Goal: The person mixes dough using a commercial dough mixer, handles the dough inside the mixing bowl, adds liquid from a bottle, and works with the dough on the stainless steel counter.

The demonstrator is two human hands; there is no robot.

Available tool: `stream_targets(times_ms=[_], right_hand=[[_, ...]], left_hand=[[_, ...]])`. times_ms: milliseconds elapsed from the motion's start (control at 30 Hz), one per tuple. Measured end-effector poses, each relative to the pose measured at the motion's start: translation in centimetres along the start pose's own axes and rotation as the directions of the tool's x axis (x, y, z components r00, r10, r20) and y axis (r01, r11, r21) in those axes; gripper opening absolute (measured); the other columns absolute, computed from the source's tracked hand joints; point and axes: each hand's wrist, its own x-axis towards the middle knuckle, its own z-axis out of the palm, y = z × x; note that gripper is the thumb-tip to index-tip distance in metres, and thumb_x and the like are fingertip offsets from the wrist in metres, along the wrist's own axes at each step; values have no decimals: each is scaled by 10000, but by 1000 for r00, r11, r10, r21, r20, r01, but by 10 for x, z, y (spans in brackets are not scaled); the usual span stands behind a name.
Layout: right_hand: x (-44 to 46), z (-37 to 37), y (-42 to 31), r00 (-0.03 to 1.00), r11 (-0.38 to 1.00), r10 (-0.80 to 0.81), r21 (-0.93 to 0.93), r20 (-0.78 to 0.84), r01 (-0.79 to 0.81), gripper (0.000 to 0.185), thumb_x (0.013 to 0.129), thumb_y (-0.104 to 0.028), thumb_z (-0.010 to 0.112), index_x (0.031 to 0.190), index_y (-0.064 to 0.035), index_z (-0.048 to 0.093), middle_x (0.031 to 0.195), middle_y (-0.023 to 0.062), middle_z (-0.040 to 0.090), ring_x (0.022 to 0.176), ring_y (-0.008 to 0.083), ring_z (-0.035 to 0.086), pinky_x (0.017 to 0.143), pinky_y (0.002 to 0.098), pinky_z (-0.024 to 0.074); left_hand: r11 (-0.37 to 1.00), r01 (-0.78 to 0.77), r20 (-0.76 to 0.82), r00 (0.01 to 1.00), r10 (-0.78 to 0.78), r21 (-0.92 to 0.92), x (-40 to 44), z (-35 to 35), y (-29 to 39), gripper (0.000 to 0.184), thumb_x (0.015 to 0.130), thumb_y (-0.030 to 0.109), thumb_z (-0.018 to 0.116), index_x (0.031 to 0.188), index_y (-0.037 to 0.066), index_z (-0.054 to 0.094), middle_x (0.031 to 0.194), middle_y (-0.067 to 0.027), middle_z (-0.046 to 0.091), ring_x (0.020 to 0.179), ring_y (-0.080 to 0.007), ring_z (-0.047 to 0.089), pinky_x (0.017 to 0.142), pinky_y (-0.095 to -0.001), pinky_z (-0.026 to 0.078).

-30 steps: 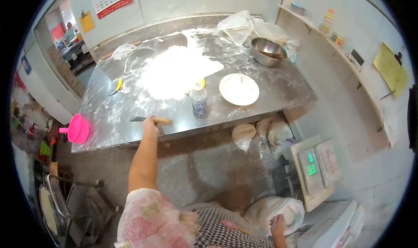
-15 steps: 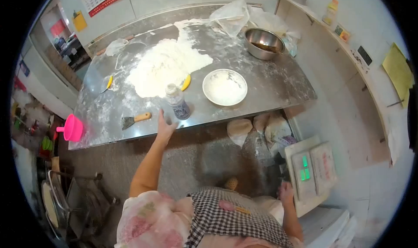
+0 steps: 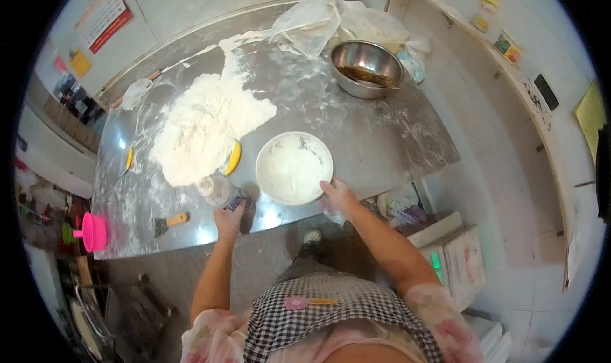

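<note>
My left hand (image 3: 229,218) is closed around the lower part of a clear plastic bottle (image 3: 215,188) with a dark printed label, near the table's front edge. My right hand (image 3: 340,196) grips the near right rim of a white bowl (image 3: 261,179), thumb on top and the other fingers partly hidden. White powder, apparently flour, lies inside the bowl. Beyond the bottle spreads a large heap of flour (image 3: 197,130), with a yellow curved-handled tool (image 3: 233,158) at its right edge.
A wooden-handled scraper (image 3: 170,223) and a pink plastic scoop (image 3: 94,232) lie on the left of the steel table (image 3: 375,137). A metal bowl (image 3: 366,69) with brown contents stands at the back right. The scale (image 3: 453,261) sits low to the right.
My right hand has come up from beside the scale to the bowl's rim. My left hand has closed on the bottle. The head view has shifted.
</note>
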Motion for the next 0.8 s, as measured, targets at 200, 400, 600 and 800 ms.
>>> stream_targets(times_ms=[200, 400, 600, 800], right_hand=[[37, -66, -8, 993, 994, -110, -8, -41, 110, 319, 807, -132, 485, 1079, 35, 480, 864, 123, 578, 732, 191, 572, 517, 313, 485], [19, -228, -55, 906, 1000, -12, 18, -423, 21, 230, 816, -124, 486, 994, 13, 535, 781, 110, 587, 569, 192, 563, 427, 286, 442], [42, -317, -104, 917, 925, 196, -246, -348, -291, 258, 822, -201, 499, 939, 17, 574, 771, 111, 603, 557, 201, 552, 475, 338, 464], [184, -404, -254, 916, 58, -377, -990, -139, -127, 285, 808, -257, 528, 941, -8, 571, 1003, 212, 552, 926, 352, 508, 779, 403, 400]], left_hand=[[989, -4, 166, 986, 29, -150, 91, 72, 69, 304, 687, 115, 664, 941, -36, 592, 902, -103, 618, 836, -193, 573, 769, -311, 443], [990, -65, 358, 928, 106, -125, 191, 198, 85, 440, 626, 119, 709, 1016, -11, 552, 970, -178, 602, 905, -286, 585, 771, -330, 446], [983, -143, 227, 960, 165, -113, 222, 272, 113, 588, 609, 135, 727, 1114, 0, 458, 1023, -169, 573, 977, -296, 548, 823, -346, 422], [990, -139, 193, 972, 137, -4, 214, 296, 84, 601, 586, 152, 755, 1098, 0, 478, 1022, -162, 572, 988, -300, 540, 846, -346, 420]])
